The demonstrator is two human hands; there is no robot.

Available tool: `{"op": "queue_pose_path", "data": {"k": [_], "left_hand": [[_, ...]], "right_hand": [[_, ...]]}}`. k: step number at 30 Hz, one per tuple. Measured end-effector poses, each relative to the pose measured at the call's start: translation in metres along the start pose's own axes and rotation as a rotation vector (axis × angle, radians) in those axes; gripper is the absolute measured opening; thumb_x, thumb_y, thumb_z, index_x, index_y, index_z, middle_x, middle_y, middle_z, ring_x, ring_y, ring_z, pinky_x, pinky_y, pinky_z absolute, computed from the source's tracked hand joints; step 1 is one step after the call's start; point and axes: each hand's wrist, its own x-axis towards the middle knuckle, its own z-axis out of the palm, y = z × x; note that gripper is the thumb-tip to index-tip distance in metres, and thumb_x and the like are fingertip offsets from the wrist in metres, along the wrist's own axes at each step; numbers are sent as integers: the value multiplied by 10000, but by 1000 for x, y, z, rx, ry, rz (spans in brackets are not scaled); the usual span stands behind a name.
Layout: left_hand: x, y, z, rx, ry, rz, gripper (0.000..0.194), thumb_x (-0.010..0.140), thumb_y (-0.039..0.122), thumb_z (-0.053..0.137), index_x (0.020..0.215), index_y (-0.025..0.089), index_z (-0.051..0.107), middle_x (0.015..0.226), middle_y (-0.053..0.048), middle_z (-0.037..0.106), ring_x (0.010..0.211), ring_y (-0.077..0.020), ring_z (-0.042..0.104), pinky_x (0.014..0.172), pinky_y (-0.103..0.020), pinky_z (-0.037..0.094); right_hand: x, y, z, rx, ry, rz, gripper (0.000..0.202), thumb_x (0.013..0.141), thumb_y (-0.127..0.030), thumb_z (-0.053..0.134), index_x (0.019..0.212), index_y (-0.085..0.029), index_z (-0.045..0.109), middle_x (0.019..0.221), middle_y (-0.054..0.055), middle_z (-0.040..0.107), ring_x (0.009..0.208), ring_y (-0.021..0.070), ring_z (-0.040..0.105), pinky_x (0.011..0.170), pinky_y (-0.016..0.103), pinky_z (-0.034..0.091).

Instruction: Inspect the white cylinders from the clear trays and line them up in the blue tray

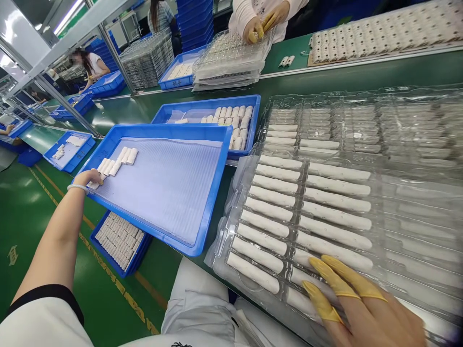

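Ref: blue tray. At L end: L hand on row of short white pcs, grip bent over end pc; pinched or not, can't tell. R of blue tray: clear tray w/ white rods; R hand in yellow finger cots, grip spread over nearest rods, hold unclear.

The room is bright, with a white strip light glowing overhead at the upper left. Pale reflections streak the green desk and the glossy floor. Sharp glints dot the clear plastic tray, whose right side looks hazy. Shadows are soft. The wide view tilts and stretches shapes near the borders. The background is less crisp, and pixelation covers one distant person's head.
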Motion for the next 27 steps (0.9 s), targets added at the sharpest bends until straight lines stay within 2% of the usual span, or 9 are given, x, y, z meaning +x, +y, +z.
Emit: {"op": "queue_pose_path", "data": {"k": [4,7,11,15,18,21,23,25,27], "left_hand": [[-5,2,1,30,-137,-160,391,924,359,622,1261,163,585,1257,-105,615,1075,-240,635,887,-443,559],[-11,5,0,27,-107,-195,403,923,361,624,1268,158,580,1271,-115,609,1083,-244,631,897,-455,555],[-22,6,1,-37,-69,-209,396,927,361,617,1268,161,581,1270,-110,609,1085,-244,631,896,-453,555],[-42,11,1,-153,-47,-216,397,924,359,623,1264,158,584,1267,-111,610,1088,-246,631,899,-451,554],[-61,23,-7,-288,4,-195,395,921,366,628,1259,166,589,1267,-100,611,1095,-249,629,899,-446,553],[-88,41,-17,-492,81,-91,372,919,336,624,1226,127,594,1194,-115,638,1027,-237,647,858,-430,568],[-114,58,-18,-664,105,49,348,893,263,616,1167,50,594,1079,-140,666,953,-239,662,822,-403,581],[-146,78,-11,-827,73,222,318,877,240,573,1132,51,598,1037,-131,676,918,-217,673,810,-361,590],[-184,101,4,-946,7,372,336,871,324,565,1108,91,609,1042,-122,687,839,-195,686,756,-338,599]], "right_hand": [[2,-2,-3,-4,34,2,507,982,-327,430,1486,-283,391,1196,186,656,936,399,672,744,522,509],[3,-3,-6,-26,56,-32,443,1001,-375,390,1407,-219,474,1188,184,652,951,356,657,772,484,505],[4,-4,-7,-26,76,-84,419,1003,-346,401,1336,-124,525,1171,227,646,973,369,638,787,482,495],[3,-5,-6,-2,95,-65,448,1010,-364,376,1353,-120,527,1170,231,637,981,377,632,801,503,497],[0,-7,-8,24,114,-29,438,1005,-343,403,1382,-146,507,1202,220,619,1064,385,614,867,528,499],[-1,-12,-11,60,157,16,406,997,-299,440,1378,-182,516,1206,196,620,1123,370,600,925,532,497],[1,-17,-14,99,194,43,379,991,-278,463,1348,-188,549,1192,184,637,1122,353,611,940,519,499],[5,-24,-16,165,214,68,350,983,-265,492,1314,-199,583,1176,158,659,1106,319,632,953,486,508],[12,-35,-20,274,200,88,323,975,-256,517,1284,-221,605,1156,118,680,1086,272,654,949,431,527]]}}
